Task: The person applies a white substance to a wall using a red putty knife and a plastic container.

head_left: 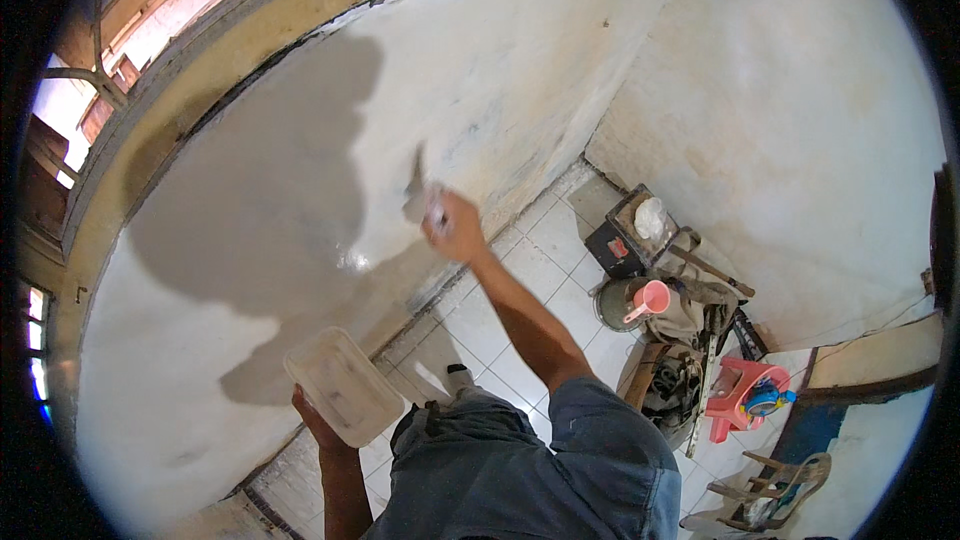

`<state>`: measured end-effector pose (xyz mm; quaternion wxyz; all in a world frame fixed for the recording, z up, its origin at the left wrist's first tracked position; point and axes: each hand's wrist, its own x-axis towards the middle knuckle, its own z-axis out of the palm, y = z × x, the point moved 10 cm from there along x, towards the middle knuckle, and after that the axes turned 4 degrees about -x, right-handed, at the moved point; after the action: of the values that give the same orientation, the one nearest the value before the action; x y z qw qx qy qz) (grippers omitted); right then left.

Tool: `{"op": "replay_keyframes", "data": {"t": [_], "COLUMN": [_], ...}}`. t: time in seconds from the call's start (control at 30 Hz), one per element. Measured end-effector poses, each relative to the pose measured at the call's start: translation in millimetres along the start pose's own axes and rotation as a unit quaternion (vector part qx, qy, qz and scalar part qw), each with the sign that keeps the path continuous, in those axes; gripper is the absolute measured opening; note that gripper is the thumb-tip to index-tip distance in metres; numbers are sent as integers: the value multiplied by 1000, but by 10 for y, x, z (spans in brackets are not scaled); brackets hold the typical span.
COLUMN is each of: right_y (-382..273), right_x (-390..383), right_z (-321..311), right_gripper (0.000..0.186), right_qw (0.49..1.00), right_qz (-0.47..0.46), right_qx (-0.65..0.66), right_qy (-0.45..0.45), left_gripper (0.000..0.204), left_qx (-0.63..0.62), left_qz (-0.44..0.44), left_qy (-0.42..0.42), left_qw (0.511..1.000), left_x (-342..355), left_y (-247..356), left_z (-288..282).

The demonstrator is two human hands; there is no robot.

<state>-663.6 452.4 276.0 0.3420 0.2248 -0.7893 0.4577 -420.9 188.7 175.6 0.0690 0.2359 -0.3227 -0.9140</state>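
Note:
My right hand (452, 227) is closed round the handle of a putty knife, its grey blade (414, 202) up at the white wall (480, 70). Whether the blade's edge touches the plaster I cannot tell. Lower left, my left hand (316, 422) grips a whitish rectangular plastic tub (345, 387) by its near side, with most of the fingers hidden beneath. The tub is tilted toward me, and pale smears coat its inside. A wet, shiny patch (355, 259) shows on the wall below the knife, and my shadow falls across the surface.
A yellow window frame (150, 155) borders the wall on the left. Right of me on the tiled floor (520, 270) stand a black box (612, 250), a bucket (612, 304) with a pink dipper (652, 297), a bag of tools (672, 380), a pink stool (735, 380) and a wooden chair (760, 488).

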Motion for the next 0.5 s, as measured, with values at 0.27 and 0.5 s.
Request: {"op": "replay_keyframes", "data": {"t": [0.27,0.5], "right_y": [1129,2121], "right_x": [-81,449], "right_z": [-896,-943], "right_gripper": [22,24], "right_qw": [964,912], "right_qz": [189,301], "right_qx": [-97,176], "right_qy": [159,215], "left_gripper": [54,56], "left_qx": [21,-30], "left_qz": [24,-25], "left_qy": [-19,30], "left_qw": [999,999], "left_x": [-18,-82], "left_y": [41,-91], "left_z": [-232,-71]}}
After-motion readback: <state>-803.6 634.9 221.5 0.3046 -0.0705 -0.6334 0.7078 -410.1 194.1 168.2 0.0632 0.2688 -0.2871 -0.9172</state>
